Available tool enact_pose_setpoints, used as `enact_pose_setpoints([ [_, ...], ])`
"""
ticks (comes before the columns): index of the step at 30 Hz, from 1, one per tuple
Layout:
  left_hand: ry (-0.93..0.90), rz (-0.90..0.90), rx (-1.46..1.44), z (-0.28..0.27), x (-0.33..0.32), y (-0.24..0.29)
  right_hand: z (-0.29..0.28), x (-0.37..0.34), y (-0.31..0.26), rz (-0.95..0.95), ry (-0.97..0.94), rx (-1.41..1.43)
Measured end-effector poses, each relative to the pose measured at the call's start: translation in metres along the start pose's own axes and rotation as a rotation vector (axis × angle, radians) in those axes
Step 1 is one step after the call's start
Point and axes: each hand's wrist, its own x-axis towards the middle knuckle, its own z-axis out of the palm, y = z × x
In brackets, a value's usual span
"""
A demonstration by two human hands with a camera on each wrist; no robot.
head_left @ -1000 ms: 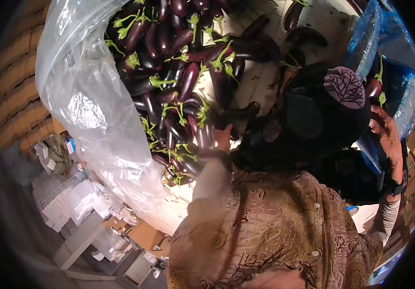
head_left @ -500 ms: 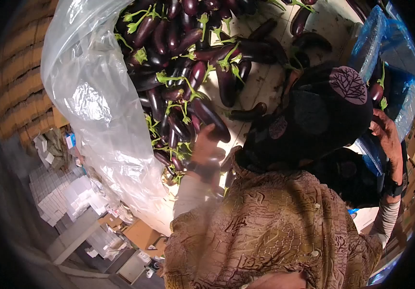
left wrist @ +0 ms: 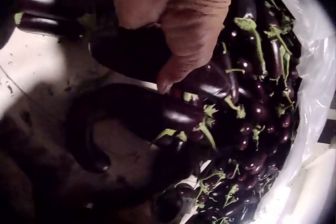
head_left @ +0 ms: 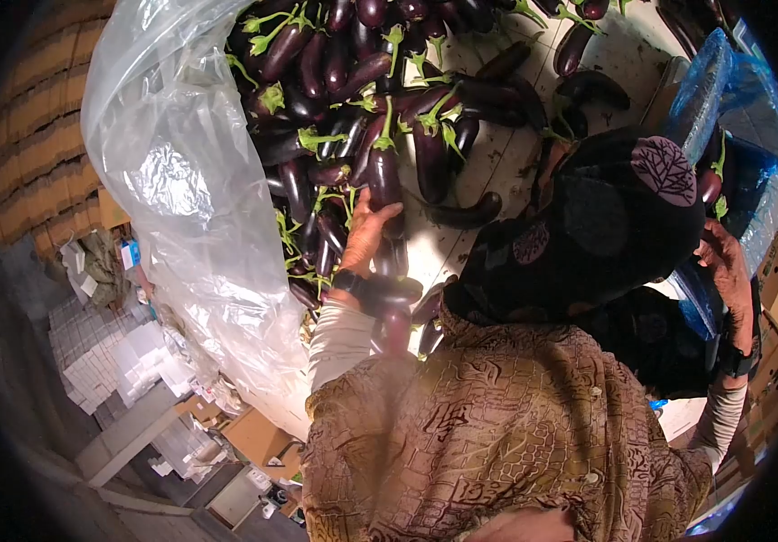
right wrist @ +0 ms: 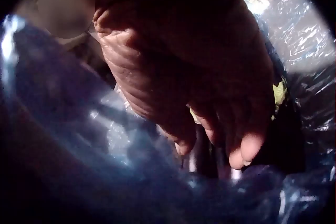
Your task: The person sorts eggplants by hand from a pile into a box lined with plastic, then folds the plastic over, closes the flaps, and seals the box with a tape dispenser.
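My left hand (head_left: 366,237) grips a dark purple eggplant (head_left: 384,181), its green stem pointing away from me, at the edge of a large eggplant heap (head_left: 317,68). In the left wrist view the thumb lies along the held eggplant (left wrist: 128,53), and a curved eggplant (left wrist: 142,111) rests just beside it. My right hand (head_left: 728,275) reaches down into a blue plastic liner (head_left: 701,86) on the right. In the right wrist view its loosely bent fingers (right wrist: 252,142) point down, spread apart, over dark eggplants (right wrist: 223,166) partly hidden by the film.
Clear plastic sheeting (head_left: 172,181) borders the heap on the left. Loose eggplants (head_left: 592,88) lie on the pale surface (head_left: 534,154). A patterned head covering (head_left: 579,217) blocks part of the centre. Stacked white boxes (head_left: 91,352) and cardboard (head_left: 262,438) stand lower left.
The left hand has moved left and away from the body, turning the gripped eggplant from a slant to nearly straight ahead. The right hand stays in the blue liner.
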Motion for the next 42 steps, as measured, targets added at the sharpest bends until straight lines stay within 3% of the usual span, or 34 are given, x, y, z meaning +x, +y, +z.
enact_pose_setpoints([
  [2,0.060,0.061,-0.058,0.016,-0.011,0.002,0.000,0.000,-0.001,0.006,-0.006,-0.003],
  [4,-0.039,-0.042,-0.027,0.028,-0.021,0.013,0.002,0.003,-0.002,0.001,-0.007,-0.006],
  [6,0.058,-0.019,0.073,0.042,-0.024,0.005,0.006,0.004,-0.001,0.046,-0.011,-0.009],
  [7,0.058,-0.016,0.067,0.046,-0.013,-0.009,0.005,0.004,-0.003,0.042,-0.041,-0.018],
  [9,0.275,-0.066,0.344,0.049,0.023,-0.057,0.006,0.003,-0.006,0.049,-0.031,-0.029],
  [10,0.274,-0.063,0.341,0.052,0.037,-0.072,0.007,0.002,-0.008,0.057,-0.021,-0.034],
  [12,0.483,0.118,0.665,0.059,0.053,-0.072,0.008,-0.001,-0.010,0.016,0.007,-0.052],
  [13,0.480,0.124,0.665,0.057,0.061,-0.071,0.009,-0.001,-0.010,0.042,0.006,-0.067],
  [16,0.618,0.618,0.767,0.054,0.051,-0.002,0.008,-0.007,-0.008,0.087,-0.016,-0.062],
  [18,0.654,0.700,1.040,0.044,0.055,0.025,0.005,-0.009,-0.007,0.094,-0.065,-0.027],
  [19,0.651,0.702,1.040,0.037,0.064,0.027,0.006,-0.009,-0.006,0.097,-0.063,-0.026],
  [21,0.536,0.494,1.346,0.031,0.085,0.031,0.009,-0.009,-0.001,0.119,-0.047,0.045],
  [22,0.536,0.499,1.346,0.033,0.093,0.031,0.009,-0.008,-0.005,0.118,-0.043,0.047],
  [24,0.554,0.313,1.487,0.038,0.099,0.040,0.013,-0.005,-0.015,0.133,-0.058,0.018],
  [26,0.529,0.312,1.487,0.035,0.098,0.051,0.019,-0.004,-0.011,0.086,-0.049,0.049],
  [28,0.364,0.350,1.370,0.027,0.094,0.065,0.020,-0.004,-0.010,0.038,-0.042,0.082],
  [31,0.297,0.404,1.386,0.010,0.086,0.058,0.021,-0.005,-0.010,-0.010,-0.046,-0.105],
  [33,0.219,0.436,1.335,-0.002,0.074,0.060,0.027,-0.007,-0.009,0.026,0.006,0.060],
  [34,0.219,0.434,1.335,-0.019,0.089,0.048,0.027,-0.006,-0.007,0.027,0.005,0.059],
  [36,0.207,0.615,1.027,-0.043,0.120,0.032,0.025,-0.004,0.000,-0.066,-0.030,0.064],
  [37,0.283,0.316,1.150,-0.041,0.123,0.037,0.025,-0.003,0.003,-0.063,-0.032,0.061],
  [38,0.280,0.314,1.146,-0.031,0.119,0.050,0.024,-0.002,0.005,-0.067,-0.048,-0.013],
  [40,0.499,0.385,1.452,-0.011,0.121,0.068,0.021,-0.002,0.003,-0.068,-0.056,-0.091],
  [42,0.520,0.365,1.479,-0.015,0.146,0.064,0.019,-0.003,-0.003,-0.032,-0.069,-0.069],
])
